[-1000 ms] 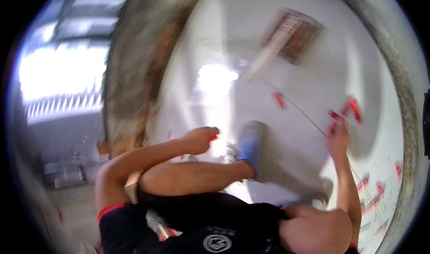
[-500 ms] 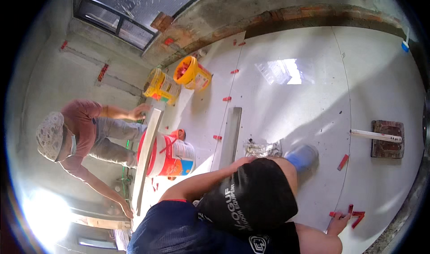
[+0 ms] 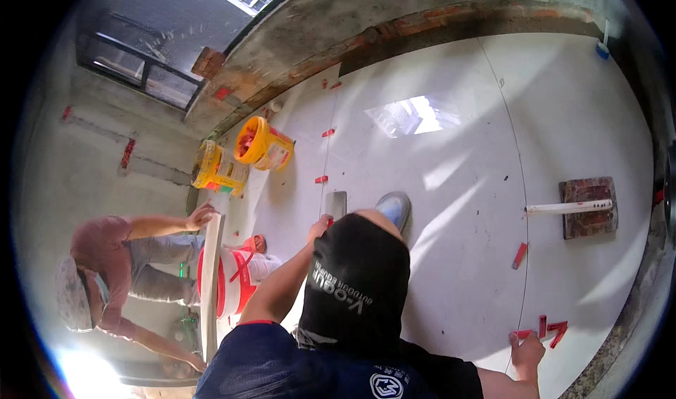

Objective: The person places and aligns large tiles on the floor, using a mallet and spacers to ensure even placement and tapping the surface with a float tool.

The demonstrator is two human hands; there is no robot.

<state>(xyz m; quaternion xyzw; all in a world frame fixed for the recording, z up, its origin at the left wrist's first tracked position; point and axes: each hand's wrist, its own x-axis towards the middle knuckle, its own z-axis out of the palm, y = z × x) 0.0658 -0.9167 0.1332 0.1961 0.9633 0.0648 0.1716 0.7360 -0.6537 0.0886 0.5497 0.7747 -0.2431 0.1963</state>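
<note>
My left hand (image 3: pixel 318 228) is closed at a small red tile-leveling wedge (image 3: pixel 330 223) on the left tile seam, beside a grey metal straightedge (image 3: pixel 336 202) partly hidden by my knee. On the right seam, my right hand (image 3: pixel 527 351) has its fingers closed around another red wedge (image 3: pixel 521 334). Just beyond that hand, more red wedges (image 3: pixel 556 332) lie on the large white floor tile (image 3: pixel 465 258). My foot in a blue-grey shoe (image 3: pixel 394 209) rests on the tile between both hands.
A notched-looking brown block with a white handle (image 3: pixel 588 207) lies right. A loose red wedge (image 3: pixel 520 255) lies nearer. Yellow buckets (image 3: pixel 271 145) stand far left. A co-worker (image 3: pixel 105 258) holds a long board (image 3: pixel 209 286) by a red-and-white bucket (image 3: pixel 236 279).
My left hand has come out from behind my knee to the wedge on the left seam. My foot has shifted left. My right hand stays at its wedge.
</note>
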